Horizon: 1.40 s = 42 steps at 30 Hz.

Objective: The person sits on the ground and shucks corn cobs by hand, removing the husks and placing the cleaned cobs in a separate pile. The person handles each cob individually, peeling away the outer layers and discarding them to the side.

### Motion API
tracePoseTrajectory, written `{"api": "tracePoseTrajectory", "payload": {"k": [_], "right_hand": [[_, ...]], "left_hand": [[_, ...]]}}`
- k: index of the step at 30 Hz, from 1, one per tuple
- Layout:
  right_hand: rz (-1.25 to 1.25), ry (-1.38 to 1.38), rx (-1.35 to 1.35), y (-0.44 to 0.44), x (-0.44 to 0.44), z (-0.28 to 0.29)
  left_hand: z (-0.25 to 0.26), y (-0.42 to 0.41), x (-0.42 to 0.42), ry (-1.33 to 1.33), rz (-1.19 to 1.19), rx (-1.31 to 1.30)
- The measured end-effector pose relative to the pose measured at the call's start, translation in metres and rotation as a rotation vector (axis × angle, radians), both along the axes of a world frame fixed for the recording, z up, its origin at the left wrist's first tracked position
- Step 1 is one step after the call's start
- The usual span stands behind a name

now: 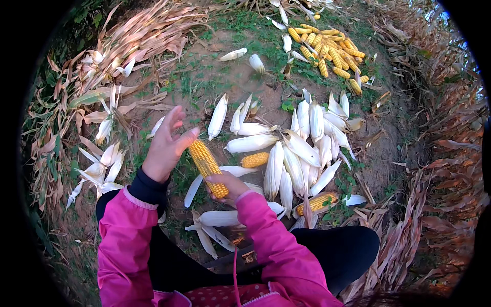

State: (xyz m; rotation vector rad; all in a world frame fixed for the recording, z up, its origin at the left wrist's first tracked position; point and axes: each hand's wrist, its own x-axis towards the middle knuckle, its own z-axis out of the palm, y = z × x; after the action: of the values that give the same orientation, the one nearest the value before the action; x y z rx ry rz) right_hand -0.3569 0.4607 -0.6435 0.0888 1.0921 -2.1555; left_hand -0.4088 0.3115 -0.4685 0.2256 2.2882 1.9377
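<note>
A bare yellow ear of corn (205,163) is gripped near its lower end by my right hand (228,186). Its kernels show along the whole visible side, with a duller patch midway. My left hand (165,146) is raised beside the ear's upper end, fingers spread and palm turned toward it; whether the thumb touches the cob I cannot tell. Just right of my hands lies a heap of ears in pale husks (293,161). Among them rest a short bare cob (255,159) and a partly husked ear (318,202) with yellow kernels showing.
Farther off at the upper right is a pile of bare yellow ears (332,50). Stripped husks (101,169) lie on the left. Dry corn stalks (149,34) are stacked at the upper left, and more dry leaves (448,184) line the right side. My bent knee (341,245) borders the heap.
</note>
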Motion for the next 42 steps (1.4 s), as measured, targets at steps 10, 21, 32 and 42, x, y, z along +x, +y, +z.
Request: {"api": "tracePoseTrajectory", "payload": {"k": [10,21,32,42], "right_hand": [[-1.069,0.275,-0.321,0.159,-0.107,0.035],[0.296,0.885,2.103,0.091,-0.065,-0.144],[-0.391,0.035,0.848,0.171,-0.12,-0.08],[0.198,0.144,1.462,0.359,-0.018,0.021]], "left_hand": [[0.034,0.013,0.027,-0.034,-0.205,0.027],[0.04,0.009,0.034,-0.241,-0.296,0.08],[0.039,0.029,0.029,-0.235,-0.422,0.082],[0.021,0.047,0.031,-0.187,-0.544,-0.074]]}}
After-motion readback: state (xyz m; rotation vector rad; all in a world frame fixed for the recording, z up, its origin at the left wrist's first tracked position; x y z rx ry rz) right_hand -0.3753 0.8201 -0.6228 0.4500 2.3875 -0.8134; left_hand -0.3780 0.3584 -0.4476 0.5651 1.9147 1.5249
